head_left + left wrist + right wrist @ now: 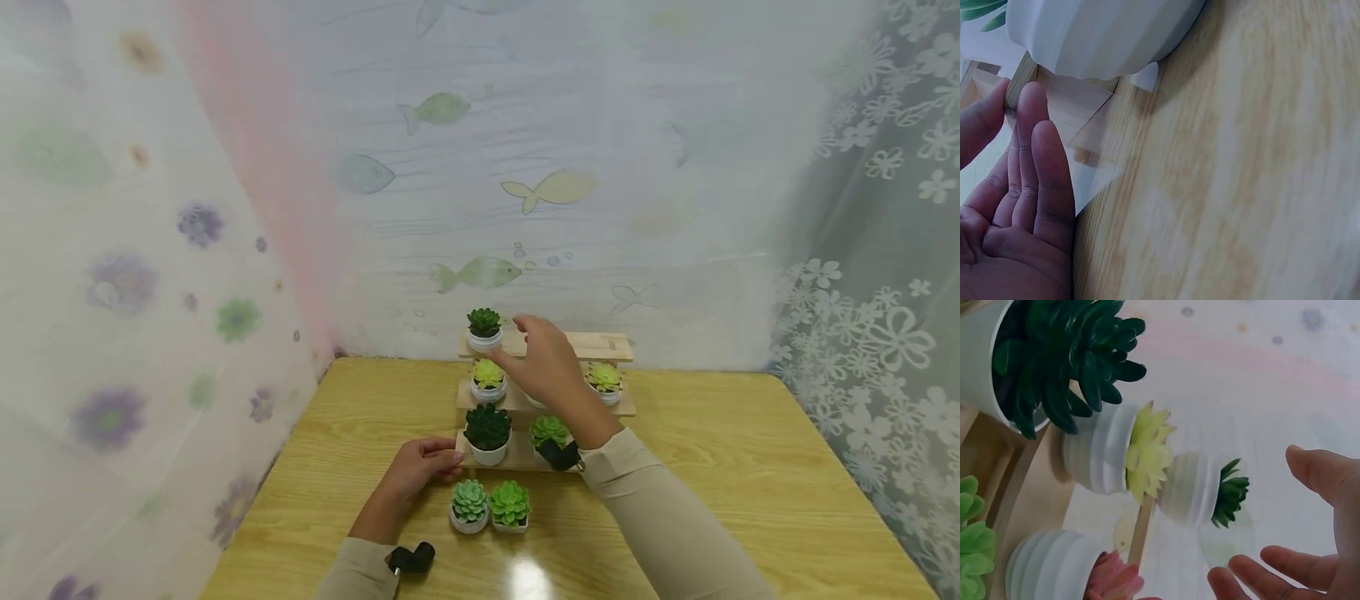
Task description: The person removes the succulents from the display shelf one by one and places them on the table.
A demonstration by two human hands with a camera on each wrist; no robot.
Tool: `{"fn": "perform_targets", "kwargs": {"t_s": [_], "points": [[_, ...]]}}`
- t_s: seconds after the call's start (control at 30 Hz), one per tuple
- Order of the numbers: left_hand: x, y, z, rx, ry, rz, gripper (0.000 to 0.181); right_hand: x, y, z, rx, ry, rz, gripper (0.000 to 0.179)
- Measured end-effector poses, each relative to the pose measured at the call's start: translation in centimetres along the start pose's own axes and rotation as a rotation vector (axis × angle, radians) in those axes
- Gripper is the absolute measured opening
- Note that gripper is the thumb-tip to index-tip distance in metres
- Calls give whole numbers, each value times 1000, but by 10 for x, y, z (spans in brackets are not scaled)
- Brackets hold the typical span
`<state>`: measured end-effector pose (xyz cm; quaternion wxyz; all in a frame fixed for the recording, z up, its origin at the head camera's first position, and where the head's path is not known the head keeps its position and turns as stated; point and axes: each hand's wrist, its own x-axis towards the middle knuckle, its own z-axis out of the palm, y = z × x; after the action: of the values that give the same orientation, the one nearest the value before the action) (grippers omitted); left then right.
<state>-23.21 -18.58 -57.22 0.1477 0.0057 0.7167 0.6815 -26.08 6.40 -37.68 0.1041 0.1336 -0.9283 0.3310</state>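
Note:
A three-tier wooden plant stand (600, 344) holds several small potted succulents. My left hand (422, 471) pinches the left end of its lowest board (1020, 80) between thumb and fingertips. My right hand (551, 367) hangs by the top board with fingers spread and nothing in them. Just left of that hand, a dark green succulent (484, 327) in a white pot stands on the top board; the right wrist view shows the same plant (1204, 490) apart from the fingers. A pink succulent (1110, 575) on the middle board is mostly hidden behind my right hand in the head view.
Yellow-green succulents (489, 379) (604, 382) stand at both ends of the middle board. The lowest board carries a large dark succulent (488, 432) and a bright green one (550, 432). Two more pots (469, 507) (510, 507) sit on the table (735, 467) in front. Patterned curtains surround it.

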Motion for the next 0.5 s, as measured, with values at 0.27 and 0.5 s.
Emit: {"fn": "perform_targets", "kwargs": {"t_s": [0.27, 0.5], "points": [[-23, -6, 15, 4, 39, 16, 52, 2, -3, 2, -7, -76, 49, 81], [-42, -11, 29, -17, 61, 14, 51, 0, 2, 4, -10, -125, 96, 89]]}}
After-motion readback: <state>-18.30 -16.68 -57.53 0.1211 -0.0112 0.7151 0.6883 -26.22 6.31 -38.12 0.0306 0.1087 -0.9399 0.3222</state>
